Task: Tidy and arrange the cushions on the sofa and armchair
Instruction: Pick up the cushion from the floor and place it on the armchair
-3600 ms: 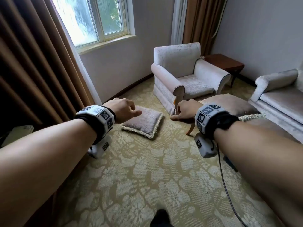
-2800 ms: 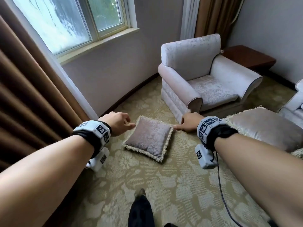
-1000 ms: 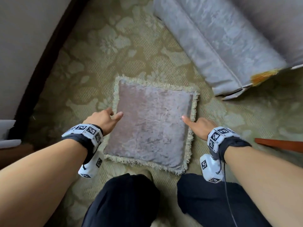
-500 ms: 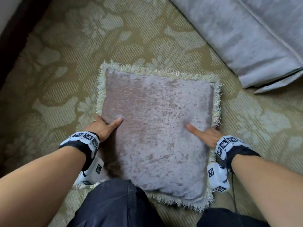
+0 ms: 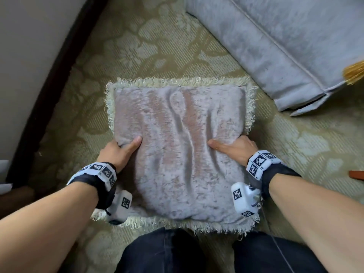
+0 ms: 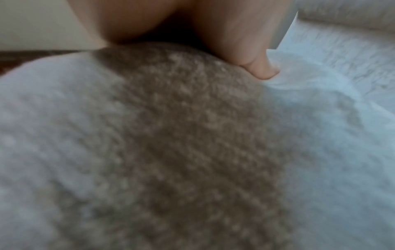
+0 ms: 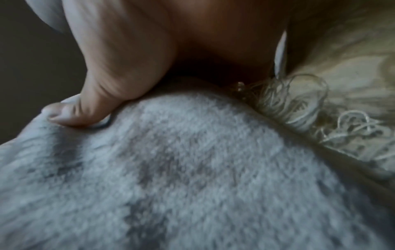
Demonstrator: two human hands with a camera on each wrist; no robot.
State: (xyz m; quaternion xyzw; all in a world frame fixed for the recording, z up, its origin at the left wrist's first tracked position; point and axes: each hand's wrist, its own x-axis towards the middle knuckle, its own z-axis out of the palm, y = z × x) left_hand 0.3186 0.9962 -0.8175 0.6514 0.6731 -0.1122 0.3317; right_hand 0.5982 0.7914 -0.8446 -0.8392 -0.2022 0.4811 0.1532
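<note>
The cushion (image 5: 177, 154) is gripped at its side edges over the carpet (image 5: 295, 146), the left hand (image 5: 116, 152) at nine o'clock, the right hand (image 5: 236, 149) at three, with the armchair (image 5: 275, 46) at one o'clock.

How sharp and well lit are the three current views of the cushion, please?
Head view: evenly daylit, sharp on the cushion, with bent wide-angle edges. Left wrist view: soft and blurred, only the left hand thumb fairly clear. Right wrist view: dimmer, blurred pile, the fringe strands more distinct.

Soft daylight overhead; both wrist views blurred, the right one dim.
</note>
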